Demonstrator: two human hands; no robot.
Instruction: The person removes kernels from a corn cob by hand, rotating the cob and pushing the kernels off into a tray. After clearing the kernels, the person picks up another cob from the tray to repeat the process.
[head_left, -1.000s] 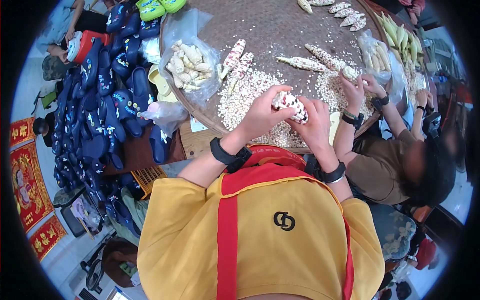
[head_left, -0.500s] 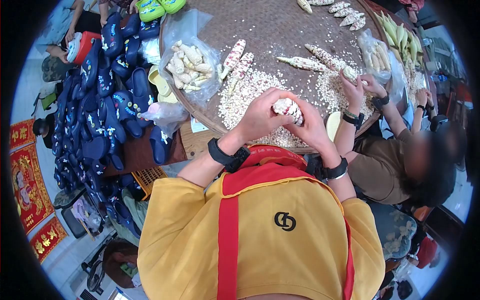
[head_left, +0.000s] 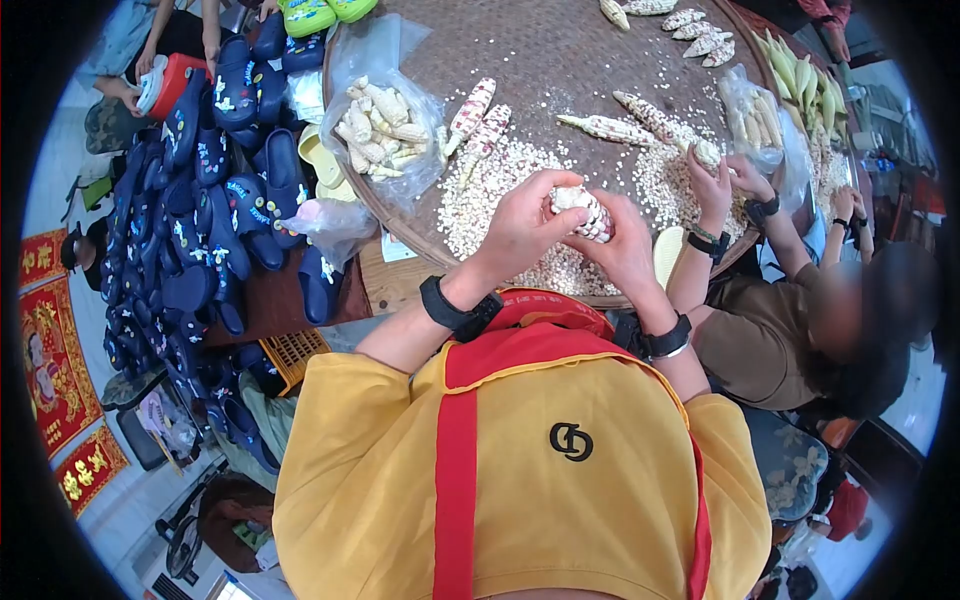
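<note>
An ear of corn [head_left: 582,213] with white and dark red kernels is held between both my hands, over the near edge of the round woven tray [head_left: 500,50]. My left hand [head_left: 530,225] grips it from the left, the thumb across its front. Around its right side my right hand [head_left: 625,245] is closed. Loose kernels [head_left: 490,195] lie heaped on the tray beyond and below my hands. Further back to the left are two speckled ears [head_left: 478,120] beside a plastic bag of bare cobs [head_left: 380,130].
At the right a person in brown [head_left: 755,345] holds another ear [head_left: 706,153] above a kernel pile. More speckled ears [head_left: 605,128], bagged corn [head_left: 755,118] and husked ears [head_left: 800,75] lie beyond. Many blue clogs [head_left: 240,210] are stacked at the left.
The ear in my hands has tilted and shows more of its kernel rows. My left thumb has shifted up onto its front. The neighbour's hands have moved slightly.
</note>
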